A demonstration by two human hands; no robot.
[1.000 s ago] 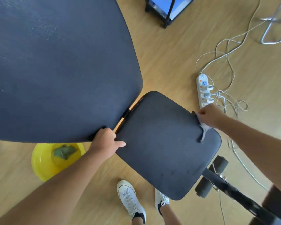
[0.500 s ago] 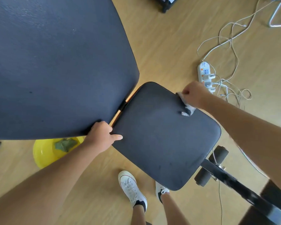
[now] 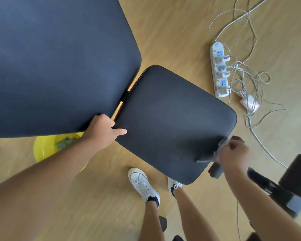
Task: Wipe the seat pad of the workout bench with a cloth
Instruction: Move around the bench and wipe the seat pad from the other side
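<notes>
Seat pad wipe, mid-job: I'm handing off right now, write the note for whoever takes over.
Left hand: braced on the near-left corner of the seat pad, thumb on top, holding nothing else.
Right hand: closed on the grey cloth, pressing it on the pad's right edge near the front corner, beside the foam roller.
Back pad: sits just behind the seat pad, a narrow gap between them.
Yellow basin: on the floor under the left arm, with a green rag inside.
Done: cannot tell how much of the surface is wiped; no streaks show.
Left: cover the centre, left side and front edge of the pad.
</notes>
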